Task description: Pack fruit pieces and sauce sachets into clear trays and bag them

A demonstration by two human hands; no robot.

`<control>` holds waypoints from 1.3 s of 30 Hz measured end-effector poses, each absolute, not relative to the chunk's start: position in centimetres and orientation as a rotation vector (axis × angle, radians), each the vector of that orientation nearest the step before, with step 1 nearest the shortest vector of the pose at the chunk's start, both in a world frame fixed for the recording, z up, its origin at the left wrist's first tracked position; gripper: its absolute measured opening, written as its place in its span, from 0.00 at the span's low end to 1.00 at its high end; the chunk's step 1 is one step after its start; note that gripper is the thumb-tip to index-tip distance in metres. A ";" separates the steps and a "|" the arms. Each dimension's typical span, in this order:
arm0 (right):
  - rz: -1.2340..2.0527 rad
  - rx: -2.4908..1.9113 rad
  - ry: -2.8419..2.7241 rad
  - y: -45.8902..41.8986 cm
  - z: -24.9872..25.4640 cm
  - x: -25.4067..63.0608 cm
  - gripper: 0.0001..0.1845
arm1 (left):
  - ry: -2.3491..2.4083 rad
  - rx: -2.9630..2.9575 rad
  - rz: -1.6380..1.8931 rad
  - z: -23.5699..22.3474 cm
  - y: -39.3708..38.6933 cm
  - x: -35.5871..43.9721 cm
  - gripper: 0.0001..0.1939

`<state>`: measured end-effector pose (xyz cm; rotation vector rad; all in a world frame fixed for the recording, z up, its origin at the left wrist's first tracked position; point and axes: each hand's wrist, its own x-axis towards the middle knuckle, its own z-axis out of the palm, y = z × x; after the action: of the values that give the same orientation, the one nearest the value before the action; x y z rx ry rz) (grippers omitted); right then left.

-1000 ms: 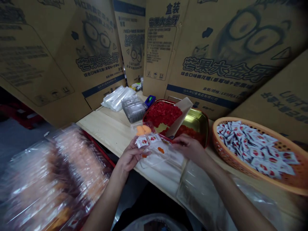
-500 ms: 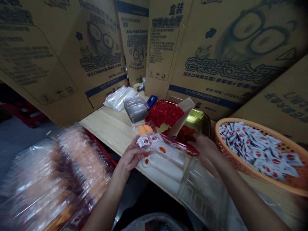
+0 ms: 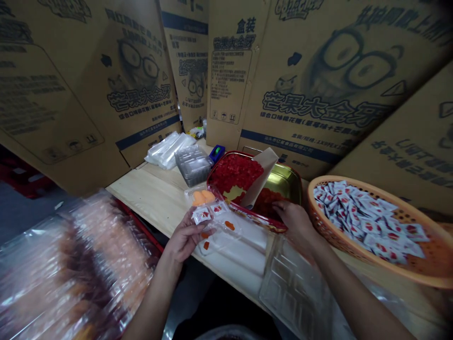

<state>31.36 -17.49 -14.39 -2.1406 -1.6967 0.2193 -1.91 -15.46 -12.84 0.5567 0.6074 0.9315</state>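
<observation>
Diced red fruit [image 3: 235,172] fills most of a gold metal tray [image 3: 283,182] with a red rim, and a folded card scoop [image 3: 259,177] stands tilted in it at the upper middle of the frame. The left hand [image 3: 184,238] has a closed grip on a clear plastic insert tray [image 3: 233,241], its fingers curled under the edge. White-and-red sachets [image 3: 201,215] lie in the insert by the thumb, with orange pieces [image 3: 203,197] in a compartment beyond and a few small orange bits [image 3: 230,225] lower down. The right hand [image 3: 293,224] rests at the gold tray's near rim, its grip half curled; whether it has hold of anything cannot be told. At the right of the frame, an orange woven basket [image 3: 327,231] is heaped with more sachets [image 3: 368,219]. A stack of clear trays [image 3: 193,165] sits on the pale wood surface [image 3: 141,189] at centre left, and another clear tray [image 3: 293,288] lies at the lower right.
</observation>
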 end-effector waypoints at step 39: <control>0.344 -2.003 -2.120 -10.4 -8.7 17.2 0.08 | 0.628 0.461 0.929 -12.9 -17.1 -3.4 0.34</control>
<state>17.21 -10.44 -8.69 -2.0035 -2.1197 0.3438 -3.38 -17.06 -12.93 0.4610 0.6280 0.9292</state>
